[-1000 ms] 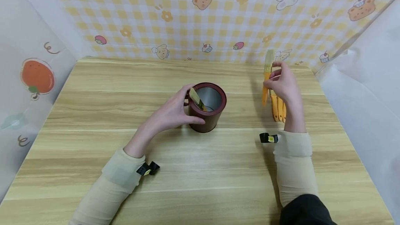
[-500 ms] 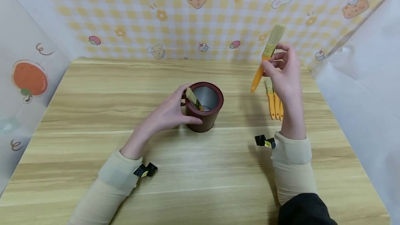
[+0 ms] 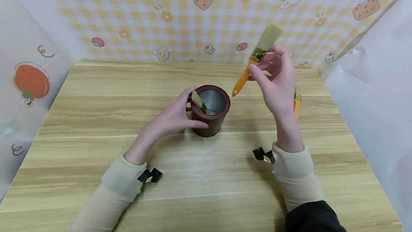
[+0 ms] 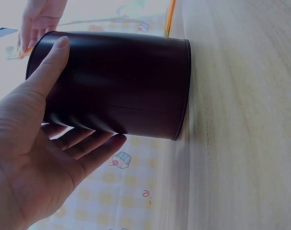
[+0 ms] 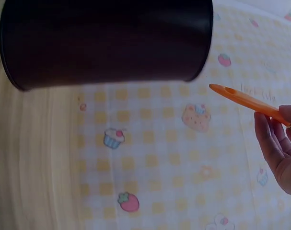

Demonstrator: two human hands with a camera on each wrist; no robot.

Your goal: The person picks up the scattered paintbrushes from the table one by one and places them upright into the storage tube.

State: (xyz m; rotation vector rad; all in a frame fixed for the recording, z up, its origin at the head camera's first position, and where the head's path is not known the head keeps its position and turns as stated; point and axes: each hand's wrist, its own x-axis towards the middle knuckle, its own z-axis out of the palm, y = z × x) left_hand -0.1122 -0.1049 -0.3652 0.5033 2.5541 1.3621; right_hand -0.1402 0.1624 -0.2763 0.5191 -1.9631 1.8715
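Observation:
My left hand (image 3: 170, 117) holds a dark brown-red can (image 3: 212, 126) that stands upright on the table, thumb in front and fingers behind. The left wrist view shows those fingers curving along the can's wall. Inside the can, one paintbrush (image 3: 199, 102) leans against the left rim, bristles up. My right hand (image 3: 278, 85) pinches another paintbrush (image 3: 256, 56) near its metal band, up and to the right of the can. Its bristles point up and right, and its orange handle (image 5: 246, 100) slants down toward the can without touching it.
On the right of the table (image 3: 206, 189), a further paintbrush (image 3: 297, 108) lies partly hidden behind my right wrist. A yellow checked cloth (image 3: 135, 13) covers the wall behind, and white sheeting (image 3: 379, 92) hangs at the right side.
My right hand has lifted the paintbrush away from those on the table and moved it left toward the can, its handle tilting more to the left. The left hand and can have stayed put.

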